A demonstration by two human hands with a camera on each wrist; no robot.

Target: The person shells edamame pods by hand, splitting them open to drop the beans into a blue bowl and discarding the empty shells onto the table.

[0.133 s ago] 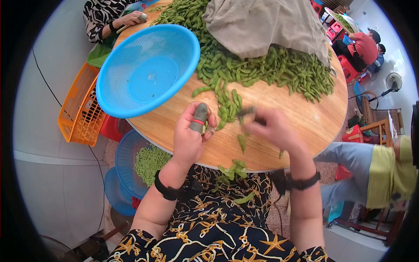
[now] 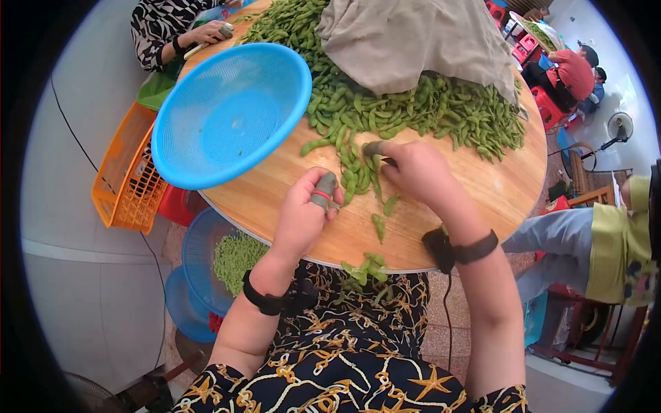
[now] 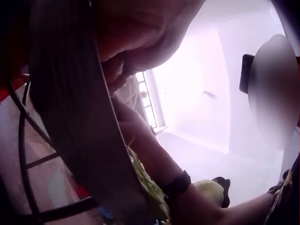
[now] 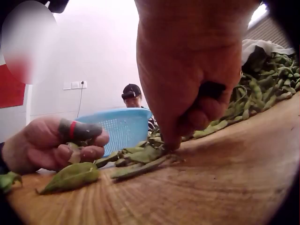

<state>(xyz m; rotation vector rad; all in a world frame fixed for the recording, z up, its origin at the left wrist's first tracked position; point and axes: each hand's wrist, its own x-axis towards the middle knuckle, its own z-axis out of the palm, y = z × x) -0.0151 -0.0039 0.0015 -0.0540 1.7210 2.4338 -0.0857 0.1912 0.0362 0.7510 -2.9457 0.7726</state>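
In the head view my left hand (image 2: 303,206) is raised over the table's near edge, a grey cover with a red band (image 2: 321,199) on its thumb. The right wrist view shows its thumb and curled fingers pinching a small pale-green piece (image 4: 74,152). My right hand (image 2: 421,172) reaches down to a line of green soybean pods (image 2: 354,172), grey-covered fingertips right at them. Its other fingers are curled, and I cannot tell whether it grips a pod. Several loose pods (image 2: 378,227) lie between the hands. Opened-looking pods (image 2: 372,267) sit at the table edge.
A large pod heap (image 2: 447,110), partly under a beige cloth (image 2: 413,41), covers the table's far side. A blue basket (image 2: 234,117) tilts at the left. Below stands a blue tub (image 2: 200,241) with shelled beans (image 2: 237,258). Another person's hand (image 2: 210,32) is across the table.
My right hand has moved up and left to the line of pods. My left hand has shifted slightly right and down. At the right, the passing person has moved.
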